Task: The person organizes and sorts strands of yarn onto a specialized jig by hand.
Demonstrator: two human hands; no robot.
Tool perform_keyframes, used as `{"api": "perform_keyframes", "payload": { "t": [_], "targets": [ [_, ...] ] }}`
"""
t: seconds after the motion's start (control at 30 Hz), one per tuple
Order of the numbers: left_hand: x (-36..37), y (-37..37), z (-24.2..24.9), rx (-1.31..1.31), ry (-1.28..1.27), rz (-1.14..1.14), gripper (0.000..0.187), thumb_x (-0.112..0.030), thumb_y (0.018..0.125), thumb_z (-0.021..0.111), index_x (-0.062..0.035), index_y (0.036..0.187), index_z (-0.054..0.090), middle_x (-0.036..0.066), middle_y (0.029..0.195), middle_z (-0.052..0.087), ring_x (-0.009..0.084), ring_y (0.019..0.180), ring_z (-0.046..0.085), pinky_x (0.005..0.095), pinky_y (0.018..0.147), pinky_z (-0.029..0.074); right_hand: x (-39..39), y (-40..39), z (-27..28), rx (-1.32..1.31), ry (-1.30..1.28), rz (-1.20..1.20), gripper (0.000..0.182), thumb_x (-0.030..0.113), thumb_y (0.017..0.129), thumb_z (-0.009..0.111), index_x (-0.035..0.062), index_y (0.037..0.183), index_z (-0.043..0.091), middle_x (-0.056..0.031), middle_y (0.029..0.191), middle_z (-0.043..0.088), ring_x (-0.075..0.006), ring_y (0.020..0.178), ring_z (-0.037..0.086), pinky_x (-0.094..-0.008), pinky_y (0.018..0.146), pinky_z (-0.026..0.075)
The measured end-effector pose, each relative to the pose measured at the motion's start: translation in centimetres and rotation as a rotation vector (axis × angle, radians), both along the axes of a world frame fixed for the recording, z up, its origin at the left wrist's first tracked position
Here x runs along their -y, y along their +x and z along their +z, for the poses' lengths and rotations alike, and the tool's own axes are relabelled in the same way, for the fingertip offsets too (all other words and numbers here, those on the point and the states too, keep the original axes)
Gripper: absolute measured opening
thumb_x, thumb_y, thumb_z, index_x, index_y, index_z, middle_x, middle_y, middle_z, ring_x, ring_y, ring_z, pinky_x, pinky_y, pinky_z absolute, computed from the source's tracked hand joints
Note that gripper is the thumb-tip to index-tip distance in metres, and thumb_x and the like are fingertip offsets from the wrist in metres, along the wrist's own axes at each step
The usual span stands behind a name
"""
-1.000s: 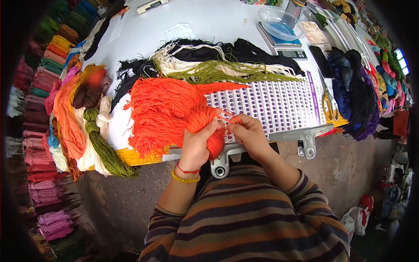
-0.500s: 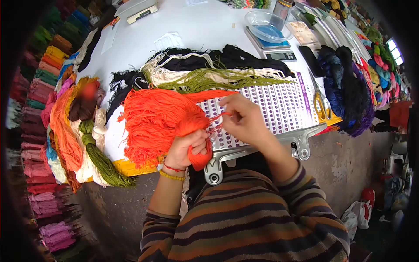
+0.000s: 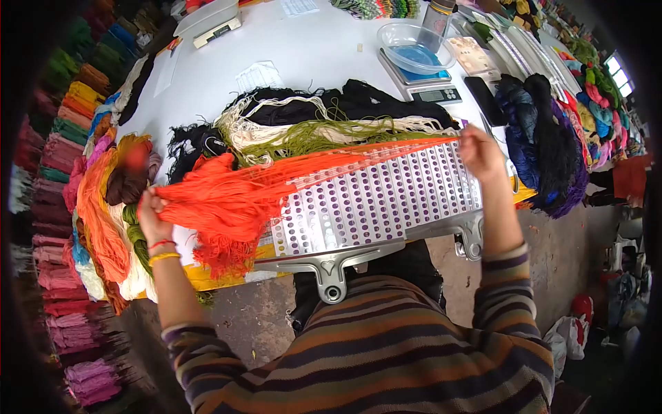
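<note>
Across perforated board [image 3: 386, 200], orange yarn bundle [image 3: 227, 196] stretching taut between both hands. Left hand [image 3: 150, 215] gripping thick end of bundle at left, fingers clenched around it. Right hand [image 3: 479, 150] pinching thin strand ends near board's far right corner, fingers closed on them. Olive yarn [image 3: 310, 134] lying just behind on table [image 3: 303, 41]; digital scale [image 3: 427, 86] sitting beyond.

A yarn or embroidery-thread workshop — a white worktable [image 3: 324, 48] heaped with loose thread skeins [image 3: 324, 127], a digital scale [image 3: 422, 81] bearing a plastic tub, scissors by a perforated sorting board [image 3: 372, 203], and stacked colour bundles [image 3: 58, 290] lining the left wall — bare concrete floor below.
</note>
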State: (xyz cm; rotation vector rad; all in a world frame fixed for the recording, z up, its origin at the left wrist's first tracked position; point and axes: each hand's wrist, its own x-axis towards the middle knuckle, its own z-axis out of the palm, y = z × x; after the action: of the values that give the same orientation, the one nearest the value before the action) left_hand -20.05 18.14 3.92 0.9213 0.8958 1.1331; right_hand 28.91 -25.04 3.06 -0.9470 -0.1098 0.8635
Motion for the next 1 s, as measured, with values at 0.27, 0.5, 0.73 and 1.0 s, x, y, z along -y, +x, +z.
{"api": "perform_keyframes", "payload": {
  "t": [0.27,0.5,0.73,1.0],
  "targets": [
    [-13.0,-12.7,10.9,-0.217,0.322,0.291,0.021,-0.024,0.086,0.052,-0.0044,0.092,0.057,-0.003,0.062,0.042,0.0091,0.059,0.046,0.0235,0.056,0.041,22.3,20.7,8.8,0.565,0.187,-1.147,0.016,0.010,0.083,0.042,0.0005,0.074,0.052,-0.0099,0.073,0.054,-0.0206,0.071,0.054,-0.0292,0.061,0.045],
    [13.8,14.4,8.6,0.096,-0.112,-0.521,0.019,-0.011,0.080,0.055,0.0002,0.094,0.053,0.001,0.067,0.051,0.0119,0.064,0.052,0.0241,0.056,0.043,2.3,1.9,8.1,1.225,-0.547,-0.506,0.020,0.021,0.085,0.051,0.0030,0.084,0.058,-0.0035,0.070,0.056,-0.0119,0.061,0.053,-0.0250,0.058,0.043],
    [22.8,26.8,-3.0,-0.005,-0.504,-0.918,0.018,-0.023,0.083,0.057,-0.0058,0.090,0.057,0.002,0.073,0.058,0.0099,0.064,0.053,0.0218,0.054,0.042,-7.8,-7.3,-3.4,1.214,-0.491,0.238,0.012,0.012,0.079,0.056,0.0007,0.081,0.057,-0.0146,0.071,0.059,-0.0234,0.060,0.058,-0.0322,0.055,0.046],
    [22.9,28.9,-4.7,-0.137,-0.498,-0.946,0.018,-0.022,0.083,0.055,-0.0041,0.080,0.056,0.004,0.070,0.058,0.0110,0.056,0.053,0.0216,0.049,0.040,-8.2,-7.9,-4.2,1.494,-0.594,0.269,0.015,0.015,0.080,0.051,0.0020,0.082,0.059,-0.0183,0.077,0.059,-0.0352,0.073,0.057,-0.0424,0.065,0.045]
  ]
}}
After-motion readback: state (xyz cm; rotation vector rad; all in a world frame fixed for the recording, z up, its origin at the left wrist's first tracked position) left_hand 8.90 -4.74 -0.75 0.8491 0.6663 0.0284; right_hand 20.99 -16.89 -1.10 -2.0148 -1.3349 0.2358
